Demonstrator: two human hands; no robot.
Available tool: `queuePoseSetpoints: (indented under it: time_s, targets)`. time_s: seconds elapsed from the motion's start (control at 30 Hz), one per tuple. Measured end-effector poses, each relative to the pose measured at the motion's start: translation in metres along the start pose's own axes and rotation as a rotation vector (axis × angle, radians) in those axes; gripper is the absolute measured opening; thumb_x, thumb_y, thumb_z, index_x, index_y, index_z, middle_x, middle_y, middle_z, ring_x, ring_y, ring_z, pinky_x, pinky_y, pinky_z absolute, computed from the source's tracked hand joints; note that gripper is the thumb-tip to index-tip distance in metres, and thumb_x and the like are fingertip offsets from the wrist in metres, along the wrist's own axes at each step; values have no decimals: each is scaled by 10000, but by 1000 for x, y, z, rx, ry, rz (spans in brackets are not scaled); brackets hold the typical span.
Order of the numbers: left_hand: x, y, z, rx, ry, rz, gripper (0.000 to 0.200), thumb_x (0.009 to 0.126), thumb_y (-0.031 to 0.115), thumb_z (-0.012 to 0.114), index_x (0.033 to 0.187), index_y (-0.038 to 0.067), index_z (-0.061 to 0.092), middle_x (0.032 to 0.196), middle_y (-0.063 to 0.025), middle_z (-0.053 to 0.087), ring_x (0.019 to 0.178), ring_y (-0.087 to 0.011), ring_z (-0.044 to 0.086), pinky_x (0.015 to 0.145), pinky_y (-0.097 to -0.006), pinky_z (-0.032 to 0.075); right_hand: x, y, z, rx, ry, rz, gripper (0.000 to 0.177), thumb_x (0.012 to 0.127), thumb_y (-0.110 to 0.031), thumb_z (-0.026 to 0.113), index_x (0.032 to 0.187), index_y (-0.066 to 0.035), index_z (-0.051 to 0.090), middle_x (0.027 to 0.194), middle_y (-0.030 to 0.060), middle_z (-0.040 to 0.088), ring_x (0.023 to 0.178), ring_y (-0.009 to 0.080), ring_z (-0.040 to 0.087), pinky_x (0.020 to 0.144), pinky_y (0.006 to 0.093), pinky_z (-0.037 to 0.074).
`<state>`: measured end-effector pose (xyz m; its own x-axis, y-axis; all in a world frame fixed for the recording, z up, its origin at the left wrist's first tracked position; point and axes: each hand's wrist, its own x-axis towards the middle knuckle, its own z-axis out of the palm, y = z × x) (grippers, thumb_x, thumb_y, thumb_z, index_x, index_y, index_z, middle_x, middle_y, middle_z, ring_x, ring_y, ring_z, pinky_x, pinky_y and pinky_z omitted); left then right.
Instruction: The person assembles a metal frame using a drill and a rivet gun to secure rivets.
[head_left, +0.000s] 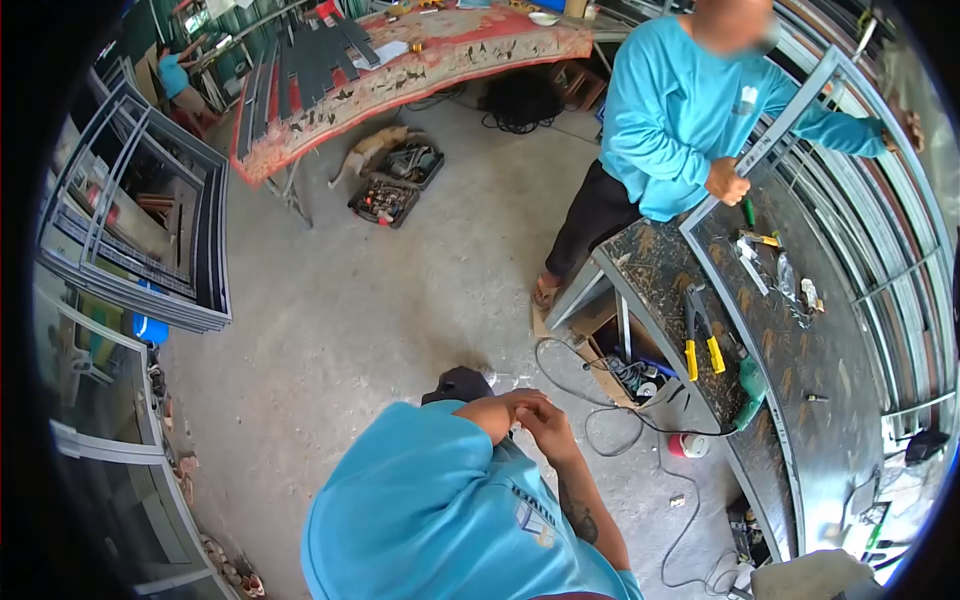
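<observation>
My left hand (pixel 505 407) and my right hand (pixel 549 430) meet in front of my chest, above the concrete floor. Both have bent, closed fingers that touch each other. Anything between them is too small or hidden to make out. My turquoise shirt (pixel 400 500) fills the bottom of the head view, and a dark shoe (pixel 460 384) shows just beyond my left hand. To the right of my hands stands a dark workbench (pixel 820 430). On it lie a yellow-handled cutter (pixel 697 330) and a green power tool (pixel 750 392).
Another person (pixel 665 110) grips a grey metal frame (pixel 735 320) over the workbench. A cable (pixel 590 400) loops across the floor beside a cardboard box (pixel 605 365). Frames (pixel 215 240) lean at left. A dog (pixel 370 150) lies by an open toolbox (pixel 385 200) near the red table (pixel 480 50).
</observation>
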<state>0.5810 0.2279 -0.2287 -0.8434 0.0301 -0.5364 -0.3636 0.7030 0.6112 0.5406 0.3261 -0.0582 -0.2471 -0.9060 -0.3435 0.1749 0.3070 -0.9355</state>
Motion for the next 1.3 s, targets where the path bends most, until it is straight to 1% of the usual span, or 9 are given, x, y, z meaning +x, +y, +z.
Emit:
queuePoseSetpoints:
  time_s: [0.27, 0.4, 0.6, 0.73, 0.93, 1.03, 1.1, 1.2, 1.3]
  targets:
    - [4, -62, -2, -118, -127, 81, 294, 814, 278, 595, 1000, 67, 682, 1018, -185, 675, 950, -326, 658, 798, -411, 524, -7, 23, -11, -91, -59, 21, 273, 909, -156, 622, 1116, 21, 621, 984, 72, 656, 866, 131, 609, 786, 279, 495]
    - [-8, -54, -3, 108, 126, -87, 318, 812, 367, 616, 896, 68, 683, 938, -177, 684, 908, -357, 654, 765, -440, 510, -37, 46, -18, -300, 69, 62, 315, 885, -241, 640, 1116, -26, 646, 930, 83, 684, 839, 134, 621, 766, 288, 504]
    - [4, -57, -8, -62, 141, -88, 379, 843, 394, 596, 930, 38, 694, 933, -157, 694, 881, -298, 665, 802, -407, 508, -143, 156, -66, -453, 628, 342, 340, 850, -386, 643, 1081, -140, 681, 977, 116, 706, 878, 260, 674, 790, 371, 528]
    - [57, -43, 19, -342, 190, -68, 319, 848, 341, 616, 928, 39, 680, 798, -112, 673, 768, -236, 638, 754, -364, 505, -275, 194, -51, 120, 1147, 455, 312, 873, -317, 629, 1063, -73, 667, 928, 81, 686, 795, 199, 646, 704, 320, 509]
    - [151, 174, 16, -346, 377, 476, 314, 871, 300, 629, 1009, 18, 626, 863, -138, 653, 827, -278, 641, 737, -373, 494, -381, 244, 1, 885, 1865, 359, 279, 904, -277, 591, 1084, -64, 597, 838, 55, 633, 673, 148, 601, 569, 275, 461]
    - [179, 302, -18, -381, 406, 614, 326, 857, 286, 642, 1063, 35, 620, 979, -147, 651, 924, -300, 629, 819, -396, 483, -385, 265, 34, 1084, 1879, 413, 229, 903, -268, 595, 1045, -89, 594, 841, 63, 642, 657, 167, 613, 539, 283, 468]
    - [245, 336, -12, -217, 713, 774, 467, 847, 301, 643, 1213, 27, 551, 1145, -187, 583, 1117, -347, 533, 965, -431, 408, -380, 270, 38, 1146, 1806, 486, 219, 898, -255, 605, 1043, -91, 608, 841, 62, 648, 648, 168, 622, 520, 280, 468]
    - [332, 378, 0, -18, 778, 557, 896, 776, 485, 687, 1418, -13, 309, 1359, -297, 400, 1260, -441, 392, 1060, -486, 315, -381, 281, 7, 1079, 1699, 569, 248, 891, -274, 618, 1046, -83, 645, 849, 54, 657, 684, 158, 632, 568, 291, 481]
    - [384, 408, 19, 50, 753, 290, 1034, 747, 605, 663, 1436, -45, 247, 1430, -351, 290, 1339, -474, 291, 1094, -483, 287, -405, 299, -46, 928, 1682, 585, 318, 880, -297, 624, 1091, -62, 659, 913, 92, 680, 794, 205, 661, 672, 330, 515]
